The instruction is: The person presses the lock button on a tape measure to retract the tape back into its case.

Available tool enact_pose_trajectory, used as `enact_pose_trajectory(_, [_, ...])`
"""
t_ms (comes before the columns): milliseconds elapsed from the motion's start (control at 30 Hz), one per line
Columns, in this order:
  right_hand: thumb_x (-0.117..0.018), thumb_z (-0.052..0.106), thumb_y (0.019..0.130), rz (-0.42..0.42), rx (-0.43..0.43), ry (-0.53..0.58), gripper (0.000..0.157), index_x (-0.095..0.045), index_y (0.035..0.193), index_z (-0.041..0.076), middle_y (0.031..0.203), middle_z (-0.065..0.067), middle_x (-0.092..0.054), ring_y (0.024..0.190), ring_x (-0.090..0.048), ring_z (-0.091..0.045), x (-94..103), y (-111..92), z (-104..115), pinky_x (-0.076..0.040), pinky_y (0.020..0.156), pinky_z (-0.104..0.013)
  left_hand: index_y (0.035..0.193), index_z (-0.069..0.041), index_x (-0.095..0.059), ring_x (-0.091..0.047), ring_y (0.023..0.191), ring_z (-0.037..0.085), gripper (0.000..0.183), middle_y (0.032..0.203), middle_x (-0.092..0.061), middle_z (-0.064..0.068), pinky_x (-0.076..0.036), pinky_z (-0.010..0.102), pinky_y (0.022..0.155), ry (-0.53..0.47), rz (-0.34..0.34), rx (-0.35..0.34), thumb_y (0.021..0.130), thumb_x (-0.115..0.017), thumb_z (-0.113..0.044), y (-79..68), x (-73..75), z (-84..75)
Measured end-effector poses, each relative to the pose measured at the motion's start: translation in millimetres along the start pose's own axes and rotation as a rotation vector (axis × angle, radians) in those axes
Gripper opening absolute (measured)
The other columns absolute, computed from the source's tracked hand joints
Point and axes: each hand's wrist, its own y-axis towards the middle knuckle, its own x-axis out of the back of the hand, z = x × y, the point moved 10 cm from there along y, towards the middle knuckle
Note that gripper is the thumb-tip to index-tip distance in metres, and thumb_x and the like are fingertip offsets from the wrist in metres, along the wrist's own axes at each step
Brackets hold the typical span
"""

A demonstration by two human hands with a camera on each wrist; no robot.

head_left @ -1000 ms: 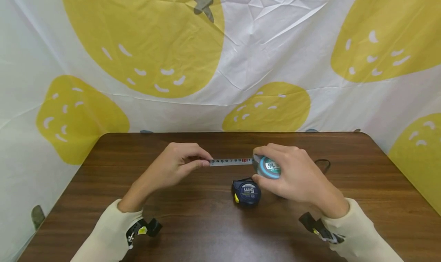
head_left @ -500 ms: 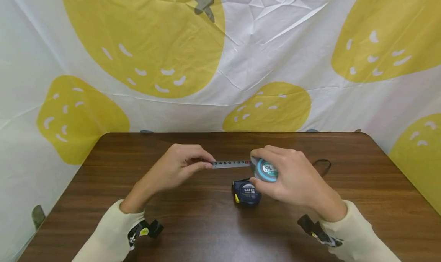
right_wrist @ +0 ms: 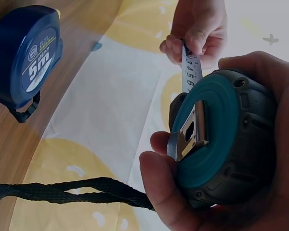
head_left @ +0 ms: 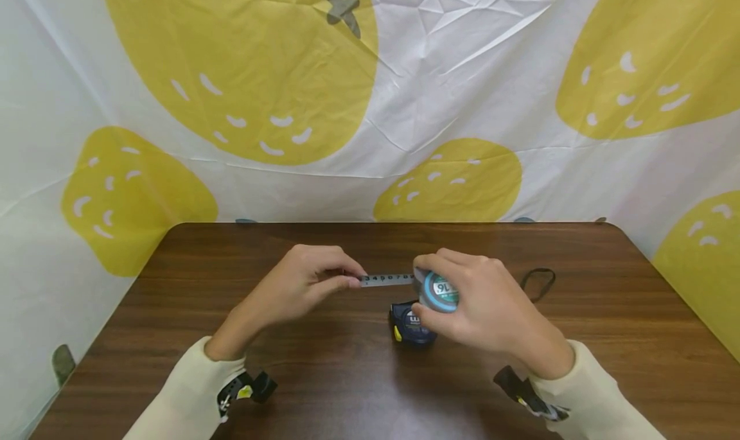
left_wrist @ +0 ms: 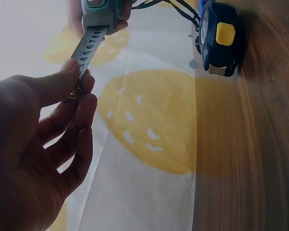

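My right hand grips a round teal and grey tape measure above the table. A short length of its metal blade runs out leftward. Between thumb and fingers, my left hand pinches the blade's free end; the metal end hook shows beside the fingers in the left wrist view. A belt clip faces the right wrist camera. On the table, just below and partly behind the teal case in the head view, sits a dark blue tape measure marked 5m, with a yellow button.
A black wrist strap trails from the teal case on the right. The brown wooden table ends at a white cloth with yellow fruit prints behind it and at its sides.
The right hand has moved left and slightly nearer with the teal tape measure, and the exposed blade is shorter. My left hand has shifted slightly right, still pinching the end.
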Motion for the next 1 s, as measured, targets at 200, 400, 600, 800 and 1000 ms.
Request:
enact_pose_trajectory(200, [-0.087, 0.034, 0.084, -0.001, 0.004, 0.015, 0.043, -0.075, 0.120, 0.016, 0.095, 0.017, -0.065, 0.070, -0.060, 0.001, -0.5, 0, 1, -0.052, 0.059, -0.025, 0.109, -0.012, -0.082, -0.073, 0.089, 0.009, 0.012, 0.100, -0.079, -0.008, -0.060, 0.030, 0.079, -0.019, -0.014, -0.015, 0.099, -0.083, -0.005, 2.0, -1.6, -1.4])
enact_pose_trajectory(400, [-0.086, 0.033, 0.085, 0.009, 0.002, 0.043, 0.042, -0.074, 0.122, 0.016, 0.097, 0.017, -0.067, 0.073, -0.061, 0.002, -0.6, -1, 2, -0.053, 0.060, -0.025, 0.106, -0.011, -0.081, -0.073, 0.088, 0.009, 0.013, 0.098, -0.078, -0.008, -0.060, 0.029, 0.076, -0.043, -0.028, -0.022, 0.096, -0.086, -0.005, 4.1, -2.5, -4.7])
enact_pose_trajectory(600, [-0.086, 0.035, 0.085, 0.001, 0.015, 0.054, 0.043, -0.074, 0.122, 0.017, 0.099, 0.017, -0.067, 0.074, -0.062, 0.002, -1.0, 0, 5, -0.053, 0.061, -0.025, 0.105, -0.011, -0.081, -0.073, 0.088, 0.010, 0.013, 0.097, -0.078, -0.008, -0.059, 0.028, 0.076, -0.056, -0.041, -0.043, 0.095, -0.087, -0.004, 5.2, -2.9, -10.2])
enact_pose_trajectory(800, [-0.085, 0.036, 0.085, -0.019, 0.034, 0.043, 0.041, -0.073, 0.120, 0.018, 0.096, 0.018, -0.066, 0.074, -0.061, 0.001, -0.7, 1, 8, -0.053, 0.062, -0.027, 0.103, -0.010, -0.081, -0.073, 0.088, 0.010, 0.013, 0.097, -0.078, -0.007, -0.059, 0.028, 0.077, -0.052, -0.053, -0.056, 0.094, -0.087, -0.004, 5.5, -2.4, -12.9])
enact_pose_trajectory(1000, [-0.086, 0.035, 0.084, -0.029, 0.035, 0.043, 0.041, -0.074, 0.119, 0.017, 0.097, 0.018, -0.066, 0.074, -0.061, 0.001, 0.6, 1, 9, -0.053, 0.061, -0.027, 0.102, -0.010, -0.081, -0.073, 0.087, 0.010, 0.013, 0.095, -0.078, -0.007, -0.059, 0.028, 0.077, -0.053, -0.066, -0.058, 0.094, -0.087, -0.003, 6.3, -1.3, -13.2])
